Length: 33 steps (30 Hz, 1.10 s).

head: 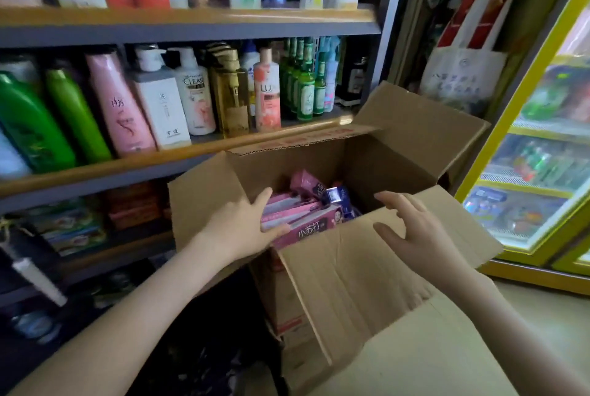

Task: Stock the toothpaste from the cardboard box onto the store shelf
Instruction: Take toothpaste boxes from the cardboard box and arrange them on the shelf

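Note:
An open cardboard box (383, 153) stands in front of the store shelf (127, 168), all its flaps folded outward. Inside lie several pink toothpaste cartons (306, 220) and a blue one (340, 199). My left hand (245, 229) reaches into the box and curls around the end of the pink cartons, thumb under and fingers on top. My right hand (412, 229) hovers over the box's near flap (367, 274) with fingers spread, holding nothing.
Shampoo and body-wash bottles (153, 98) fill the shelf level behind the box, with more bottles on the level above. A lower shelf (95, 229) holds stacked boxed goods. A yellow-framed glass display cabinet (542, 156) stands at the right.

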Available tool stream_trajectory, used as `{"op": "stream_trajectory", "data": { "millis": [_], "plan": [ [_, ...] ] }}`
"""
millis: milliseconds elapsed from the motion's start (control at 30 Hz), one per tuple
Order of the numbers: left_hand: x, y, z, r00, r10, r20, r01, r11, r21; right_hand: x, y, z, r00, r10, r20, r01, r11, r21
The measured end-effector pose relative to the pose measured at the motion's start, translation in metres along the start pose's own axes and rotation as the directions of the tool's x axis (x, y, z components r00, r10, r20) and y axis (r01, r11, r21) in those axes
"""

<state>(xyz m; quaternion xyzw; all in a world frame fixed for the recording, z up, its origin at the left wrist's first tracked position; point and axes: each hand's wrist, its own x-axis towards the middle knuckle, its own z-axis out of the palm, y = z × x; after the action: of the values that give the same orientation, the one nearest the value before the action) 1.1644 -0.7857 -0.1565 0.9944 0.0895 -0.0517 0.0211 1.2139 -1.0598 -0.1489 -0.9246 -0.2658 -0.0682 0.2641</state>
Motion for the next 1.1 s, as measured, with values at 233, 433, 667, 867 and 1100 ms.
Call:
{"op": "stream_trajectory", "data": {
  "millis": [233,433,667,867,1100],
  "plan": [
    [0.063,0.035,0.024,0.953,-0.032,-0.302,0.084,0.983,0.160,0.121,0.052,0.034,0.962,-0.068,0.265,0.071,0.997,-0.004],
    [0.077,0.056,0.044,0.979,0.142,-0.146,-0.130,0.987,0.091,0.193,0.096,0.053,0.750,-0.093,0.655,0.167,0.985,-0.051],
    [0.088,0.073,0.030,0.990,0.035,-0.138,-0.025,0.997,0.073,0.241,0.099,0.097,0.477,-0.163,0.864,0.488,0.866,-0.106],
    [0.115,0.102,0.030,0.992,-0.017,-0.129,0.018,1.000,0.007,0.253,0.103,0.123,0.439,-0.204,0.875,0.620,0.774,-0.131],
    [0.111,0.102,0.042,0.994,-0.095,-0.062,0.094,0.995,-0.017,0.253,0.100,0.072,0.724,-0.372,0.581,0.449,0.894,0.013]
  ]
}}
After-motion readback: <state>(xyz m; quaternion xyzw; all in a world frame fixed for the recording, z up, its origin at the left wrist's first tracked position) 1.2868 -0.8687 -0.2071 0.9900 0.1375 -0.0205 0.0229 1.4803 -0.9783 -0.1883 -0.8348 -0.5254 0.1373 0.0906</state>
